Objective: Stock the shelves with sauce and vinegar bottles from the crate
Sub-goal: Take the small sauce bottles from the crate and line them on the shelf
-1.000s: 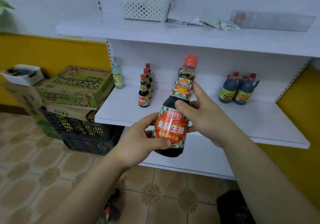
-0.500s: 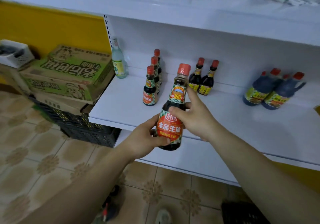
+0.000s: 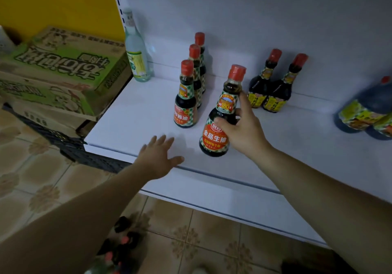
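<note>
The right hand point(image 3: 244, 129) grips the bottle point(image 3: 215, 139) at its shoulder, thumb curled across the front just above the red label and fingers wrapped round the far side of the neck. The bottle stands with its long axis close to upright, red cap on top and leaning a little to the right and away, label facing the camera. Its base is at the shelf point(image 3: 137, 114), near the front edge; whether it rests fully there I cannot tell.

Left of the bottle, the left hand point(image 3: 158, 159) is spread palm down over the shelf's front edge, fingers apart, holding nothing.

Just behind and left of the bottle a row of three point(image 3: 186, 104) like bottles runs toward the back wall. Behind and right of it a pair point(image 3: 269, 95) with yellow labels stands side by side. Far left of it is a clear bottle point(image 3: 136, 57), and beyond the shelf end are cartons point(image 3: 61, 72) on a black crate point(image 3: 70, 146). Far right of it are dark jugs point(image 3: 364, 112).
</note>
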Tool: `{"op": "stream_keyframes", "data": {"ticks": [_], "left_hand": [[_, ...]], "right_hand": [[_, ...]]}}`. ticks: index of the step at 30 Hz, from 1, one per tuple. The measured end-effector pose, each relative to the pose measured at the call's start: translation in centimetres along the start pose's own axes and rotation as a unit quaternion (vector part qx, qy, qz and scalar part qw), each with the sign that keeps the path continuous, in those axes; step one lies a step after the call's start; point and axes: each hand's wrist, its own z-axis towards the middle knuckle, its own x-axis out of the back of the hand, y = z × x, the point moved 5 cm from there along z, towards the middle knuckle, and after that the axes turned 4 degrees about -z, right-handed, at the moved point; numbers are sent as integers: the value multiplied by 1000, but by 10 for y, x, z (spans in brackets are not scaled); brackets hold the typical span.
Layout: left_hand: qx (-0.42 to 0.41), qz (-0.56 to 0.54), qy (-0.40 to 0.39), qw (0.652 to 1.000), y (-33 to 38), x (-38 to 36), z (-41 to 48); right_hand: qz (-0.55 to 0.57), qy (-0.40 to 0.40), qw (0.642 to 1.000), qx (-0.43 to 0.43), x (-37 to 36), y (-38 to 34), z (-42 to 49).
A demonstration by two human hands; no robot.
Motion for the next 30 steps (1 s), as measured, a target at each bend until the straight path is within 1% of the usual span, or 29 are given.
{"op": "stream_keyframes", "data": {"ticks": [1, 3, 6, 10, 13, 23, 30], "left_hand": [[-1, 36, 7, 999, -5, -4, 10], [-3, 68, 15, 998, -10, -10, 29], [-2, 83, 34, 996, -13, -15, 51], [-9, 111, 81, 991, -16, -19, 67], [-4, 120, 88, 989, -21, -26, 68], [-25, 154, 123, 980, -24, -33, 68], [-30, 158, 131, 978, -24, -32, 68]], "right_hand": [[-3, 3, 1000, 6, -5, 7, 7], [-4, 6, 1000, 16, -12, 17, 20], [-6, 16, 1000, 26, -21, 30, 35], [-18, 53, 997, 53, -28, 43, 47], [-25, 66, 995, 67, -29, 48, 58], [-57, 98, 992, 52, -30, 61, 124], [-43, 91, 994, 38, -39, 54, 175]]}}
